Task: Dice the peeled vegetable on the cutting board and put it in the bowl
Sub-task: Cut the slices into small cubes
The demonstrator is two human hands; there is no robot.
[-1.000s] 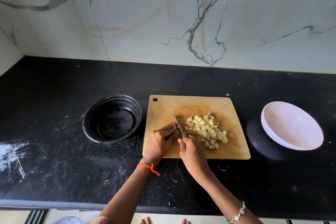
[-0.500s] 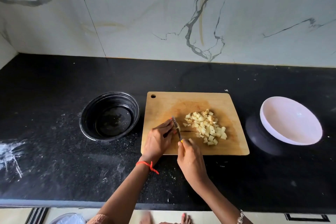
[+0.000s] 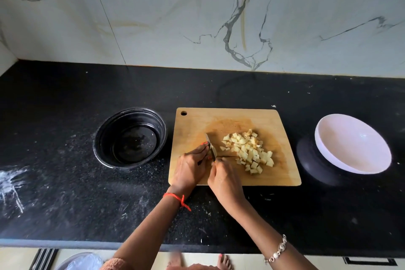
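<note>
Wooden board (image 3: 241,116) under both hands, and we're deep into the dicing. The right hand (image 3: 225,180) is clenched round the handle of the knife (image 3: 210,143), handle buried in the fist, blade pointing away from her. The left hand (image 3: 190,166) lies just left of it, fingers reaching forward nearly straight, tips pressing down hard against the flat of the blade. Whatever is left of the vegetable sits under those fingertips; I can only make out a pale sliver (image 3: 214,151) at the steel, so this looks like the last stub.

Just beyond and to the right of the knife hand lies the diced pile (image 3: 247,153), pale yellow cubes heaped loosely, none in a bowl yet. By my reckoning the cutting is nearly over and the transfer hasn't begun.

Now the tricky bit: a small piece and fingertips touching the blade. I'd want those tips tucked back, knuckles guiding the steel, with short straight-down cuts, no sawing. A stub this small can roll or squirt sideways, so lay it flat side down first.

Two bowls wait on the dark counter (image 3: 65,182): a black bowl (image 3: 98,138) just left of the left hand, a white bowl (image 3: 355,149) well off to the right of the knife hand, sitting tilted. Which one she means, I can't tell. Sweeping with the blade's spine would suit either.
</note>
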